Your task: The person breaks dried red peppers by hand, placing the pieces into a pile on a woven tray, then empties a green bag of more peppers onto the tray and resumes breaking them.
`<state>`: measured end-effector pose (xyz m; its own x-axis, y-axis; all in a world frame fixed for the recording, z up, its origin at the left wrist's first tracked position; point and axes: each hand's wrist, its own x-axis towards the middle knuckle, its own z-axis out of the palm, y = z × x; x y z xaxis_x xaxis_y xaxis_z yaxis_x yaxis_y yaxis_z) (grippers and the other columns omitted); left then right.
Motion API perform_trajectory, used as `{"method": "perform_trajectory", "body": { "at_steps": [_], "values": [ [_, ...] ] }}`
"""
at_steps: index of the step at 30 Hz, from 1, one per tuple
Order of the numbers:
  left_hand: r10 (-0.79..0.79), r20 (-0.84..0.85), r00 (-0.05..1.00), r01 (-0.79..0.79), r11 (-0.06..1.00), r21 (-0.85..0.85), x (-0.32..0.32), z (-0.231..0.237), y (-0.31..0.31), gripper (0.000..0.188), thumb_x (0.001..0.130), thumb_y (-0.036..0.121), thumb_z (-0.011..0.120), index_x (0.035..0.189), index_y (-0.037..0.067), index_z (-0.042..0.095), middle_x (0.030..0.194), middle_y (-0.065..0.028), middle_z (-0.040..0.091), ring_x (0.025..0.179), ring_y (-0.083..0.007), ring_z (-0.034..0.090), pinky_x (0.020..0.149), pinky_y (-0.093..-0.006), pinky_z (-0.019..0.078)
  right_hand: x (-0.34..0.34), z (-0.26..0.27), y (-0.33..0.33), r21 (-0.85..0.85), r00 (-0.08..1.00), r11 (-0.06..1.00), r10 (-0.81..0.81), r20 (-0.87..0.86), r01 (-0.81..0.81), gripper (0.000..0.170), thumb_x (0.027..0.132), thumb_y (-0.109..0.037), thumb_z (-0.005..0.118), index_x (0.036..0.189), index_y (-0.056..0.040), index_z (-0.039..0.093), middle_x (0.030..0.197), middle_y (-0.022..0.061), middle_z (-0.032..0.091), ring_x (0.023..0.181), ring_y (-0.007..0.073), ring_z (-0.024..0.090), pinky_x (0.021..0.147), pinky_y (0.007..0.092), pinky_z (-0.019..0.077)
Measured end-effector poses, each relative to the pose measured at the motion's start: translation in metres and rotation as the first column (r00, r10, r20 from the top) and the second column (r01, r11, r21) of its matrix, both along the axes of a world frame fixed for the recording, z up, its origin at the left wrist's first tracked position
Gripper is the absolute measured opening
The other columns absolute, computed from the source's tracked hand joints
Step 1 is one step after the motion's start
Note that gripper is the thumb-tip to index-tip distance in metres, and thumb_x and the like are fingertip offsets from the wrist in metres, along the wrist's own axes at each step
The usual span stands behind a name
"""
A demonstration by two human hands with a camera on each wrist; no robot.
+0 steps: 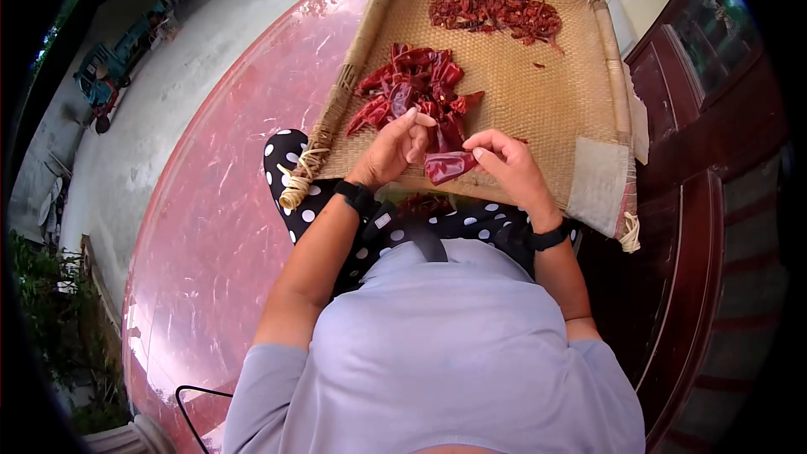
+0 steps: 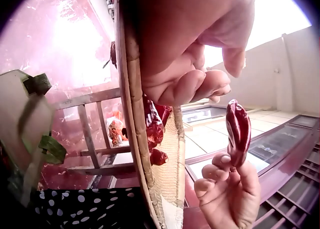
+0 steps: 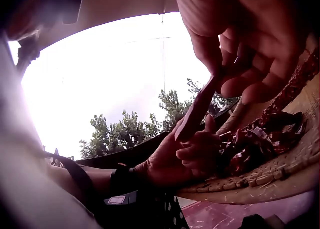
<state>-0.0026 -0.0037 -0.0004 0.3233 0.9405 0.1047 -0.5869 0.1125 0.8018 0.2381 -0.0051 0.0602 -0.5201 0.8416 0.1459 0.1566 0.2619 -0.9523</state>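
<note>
A dried red pepper [image 1: 448, 166] is pinched at one end between the thumb and fingers of the right hand [image 1: 514, 170], above the near edge of the woven tray [image 1: 504, 84]. In the left wrist view the pepper [image 2: 239, 131] points up out of the right hand [image 2: 231, 191]. Beside the pepper's other end is the left hand [image 1: 393, 150], its fingers bent and apart from the pepper; nothing shows in its grasp. Behind the left hand lies a heap of whole red peppers [image 1: 412, 76]. The right wrist view has the pepper [image 3: 197, 109] slanting down towards the left hand [image 3: 175, 156].
At the tray's far side lies a row of smaller red pieces [image 1: 496, 17]. A grey cloth patch [image 1: 598, 181] covers the tray's near right corner. More red pieces [image 1: 424, 204] sit below the tray edge, by the person's lap. Dark red doors [image 1: 689, 202] stand at the right.
</note>
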Motion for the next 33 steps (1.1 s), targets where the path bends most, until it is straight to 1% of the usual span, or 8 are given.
{"method": "perform_trajectory", "body": {
  "at_steps": [6,9,12,15,19,25,30,33],
  "values": [
    [-0.003,-0.011,1.0,0.003,1.0,-0.006,-0.001,-0.002,0.001,0.037,0.104,0.033,0.039,0.113,0.003,0.058,0.068,-0.0005,0.05,0.056,-0.0092,0.043,0.056,-0.0245,0.038,-0.023,-0.008,-0.03,0.546,0.947,0.819,-0.009,0.32,-0.177,0.007,0.084,-0.013,0.065,0.089,-0.0086,0.065,0.085,0.0075,0.064,0.077,0.0276,0.063,0.067,0.0367,0.0513],
    [-0.009,-0.004,1.0,0.009,1.0,0.009,-0.001,-0.003,0.002,0.036,0.103,0.032,0.041,0.113,0.003,0.058,0.068,-0.0009,0.05,0.056,-0.0097,0.044,0.056,-0.0248,0.0381,-0.029,-0.018,-0.033,0.614,0.9,0.743,-0.036,0.434,-0.266,0.005,0.083,-0.015,0.067,0.087,-0.0114,0.065,0.083,0.006,0.062,0.076,0.0281,0.063,0.066,0.0388,0.0513],
    [0.016,0.001,1.0,-0.016,1.0,-0.006,0.0,-0.003,0.003,0.033,0.102,0.031,0.045,0.111,0.003,0.058,0.066,-0.0008,0.05,0.056,-0.0098,0.044,0.055,-0.0244,0.0371,-0.026,-0.021,-0.032,0.544,0.928,0.805,0.022,0.372,-0.237,0.008,0.081,-0.013,0.067,0.089,-0.0114,0.065,0.083,0.0054,0.061,0.077,0.028,0.063,0.068,0.0381,0.052],
    [0.031,0.01,0.999,-0.031,0.999,-0.014,0.003,0.0,0.0,0.029,0.1,0.029,0.049,0.109,0.004,0.059,0.062,-0.0003,0.049,0.054,-0.0094,0.044,0.053,-0.0231,0.0351,-0.022,-0.011,-0.021,0.596,0.906,0.803,-0.261,0.333,0.012,0.013,0.081,-0.01,0.066,0.094,-0.0106,0.064,0.088,0.0066,0.06,0.081,0.0287,0.063,0.071,0.0395,0.0521],
    [0.009,-0.017,1.0,-0.009,1.0,0.018,0.0,-0.004,0.004,0.029,0.101,0.029,0.047,0.111,0.004,0.058,0.065,-0.0003,0.049,0.055,-0.0095,0.044,0.054,-0.0239,0.0367,-0.009,-0.031,0.014,0.702,0.812,0.712,-0.43,0.394,0.036,0.022,0.081,-0.008,0.064,0.103,-0.0107,0.064,0.103,0.0083,0.059,0.1,0.0318,0.059,0.082,0.0418,0.05],
    [-0.009,-0.016,1.0,0.009,1.0,-0.001,-0.001,-0.002,0.003,0.024,0.099,0.025,0.051,0.111,0.005,0.058,0.066,0.0008,0.049,0.055,-0.0086,0.043,0.054,-0.0236,0.0364,-0.003,-0.043,0.027,0.671,0.796,0.741,-0.403,0.451,-0.004,0.017,0.083,-0.013,0.067,0.099,-0.01,0.066,0.098,0.0091,0.06,0.093,0.031,0.06,0.079,0.0403,0.0505],
    [0.01,0.021,1.0,-0.009,0.999,-0.044,0.003,0.002,0.001,0.02,0.097,0.02,0.056,0.108,0.004,0.059,0.064,0.0008,0.049,0.052,-0.0081,0.043,0.05,-0.0224,0.035,-0.008,-0.018,0.012,0.569,0.898,0.785,-0.404,0.173,0.243,0.016,0.087,-0.014,0.066,0.101,-0.0071,0.067,0.092,0.0105,0.061,0.079,0.0278,0.062,0.07,0.0368,0.0506],
    [0.008,0.003,1.0,-0.008,1.0,-0.015,0.002,0.0,0.001,0.021,0.098,0.021,0.054,0.109,0.004,0.058,0.064,0.0007,0.049,0.053,-0.0085,0.043,0.052,-0.0232,0.0358,-0.013,0.005,-0.006,0.422,0.972,0.892,-0.218,0.082,0.165,0.016,0.087,-0.011,0.065,0.101,-0.005,0.066,0.092,0.011,0.062,0.078,0.0249,0.063,0.069,0.0342,0.0499]
  ]
}}
